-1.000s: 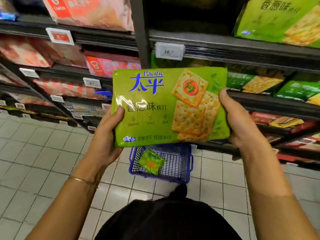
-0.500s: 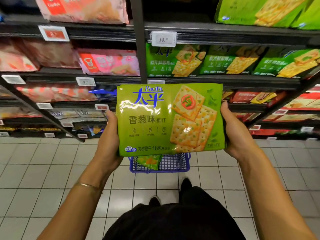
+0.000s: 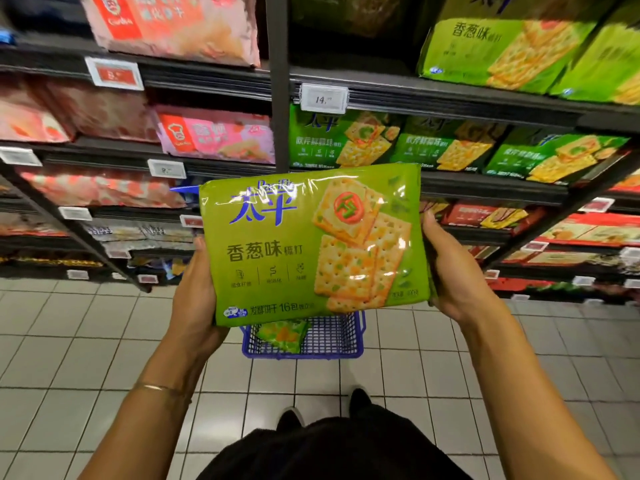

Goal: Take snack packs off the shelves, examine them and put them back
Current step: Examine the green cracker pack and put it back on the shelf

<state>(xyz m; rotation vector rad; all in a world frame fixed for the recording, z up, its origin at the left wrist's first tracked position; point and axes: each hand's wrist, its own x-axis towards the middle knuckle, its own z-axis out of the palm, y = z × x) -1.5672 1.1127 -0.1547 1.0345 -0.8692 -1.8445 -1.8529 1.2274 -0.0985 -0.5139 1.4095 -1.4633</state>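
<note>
I hold a large light-green cracker pack (image 3: pixel 311 247) in front of me, its printed face turned toward me. My left hand (image 3: pixel 195 299) grips its left edge, thumb on the front and fingers hidden behind. On the pack's right edge, my right hand (image 3: pixel 450 271) grips in the same way. The pack is away from the dark shelves (image 3: pixel 433 98), at about the height of the middle shelf, and tilts slightly, right side higher.
Matching light-green packs (image 3: pixel 502 50) lie on the upper right shelf, darker green packs (image 3: pixel 346 140) on the shelf below, pink packs (image 3: pixel 214 136) to the left. A blue basket (image 3: pixel 329 341) with a small green packet (image 3: pixel 282 336) stands on the tiled floor by my feet.
The pack has dropped lower against the shelves and tipped slightly, right side up. The view has risen, showing more of the upper shelves. Both hands keep their hold.
</note>
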